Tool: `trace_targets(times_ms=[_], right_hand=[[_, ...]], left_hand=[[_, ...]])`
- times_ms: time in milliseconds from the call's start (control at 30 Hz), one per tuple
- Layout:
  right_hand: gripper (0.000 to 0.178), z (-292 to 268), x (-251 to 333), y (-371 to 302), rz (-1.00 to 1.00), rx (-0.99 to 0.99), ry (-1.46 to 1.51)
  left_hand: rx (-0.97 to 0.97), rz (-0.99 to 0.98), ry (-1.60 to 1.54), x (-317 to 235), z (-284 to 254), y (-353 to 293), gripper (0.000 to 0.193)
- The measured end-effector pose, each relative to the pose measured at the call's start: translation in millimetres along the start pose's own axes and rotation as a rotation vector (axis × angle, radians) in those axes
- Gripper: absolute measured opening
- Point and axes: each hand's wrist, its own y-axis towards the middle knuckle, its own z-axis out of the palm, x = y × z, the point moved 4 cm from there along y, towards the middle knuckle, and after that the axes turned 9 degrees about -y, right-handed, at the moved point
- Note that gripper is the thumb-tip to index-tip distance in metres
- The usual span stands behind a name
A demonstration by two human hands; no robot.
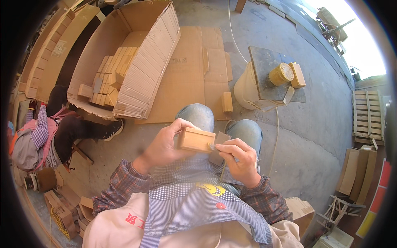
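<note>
My left hand point(168, 142) grips a small wooden box point(197, 139) from its left side, above my knees. My right hand point(239, 159) is closed in a pinch on a small flat scraper point(212, 146), whose tip touches the box's right end. Something yellowish shows at that tip; most of the scraper is hidden by my fingers. Just below and behind the box, a flat grey piece point(218, 156) lies by my lap, partly covered by my right hand; I cannot make out what it is.
Ahead on the right, a board-topped white bucket point(247, 84) bears a yellowish tub point(281, 74) and a wooden block point(297, 75). Another block point(227, 102) stands on flattened cardboard point(182, 82). At left, a large carton point(144, 68) holds several blocks; a seated person point(45, 140) is beside it.
</note>
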Motion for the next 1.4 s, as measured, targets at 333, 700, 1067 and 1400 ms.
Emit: trace_targets(times_ms=[333,700,1067,1400], right_hand=[[0.022,0.7,-1.4,1.3,-0.029,-0.008,-0.021],[0.023,-0.8,0.5,0.3,-0.047,-0.013,-0.065],[0.025,-10.0,7.5,6.5,-0.19,-0.047,-0.334],[0.027,-20.8,13.9,10.0,-0.244,-0.01,-0.418]], left_hand=[[0.016,0.0,-0.001,1.0,-1.6,2.7,0.063],[0.021,-0.015,-0.014,2.8,-3.5,2.8,0.064],[0.02,-0.017,-0.036,2.8,-4.3,3.3,0.063],[0.023,-0.007,-0.025,2.5,-4.4,1.5,0.063]])
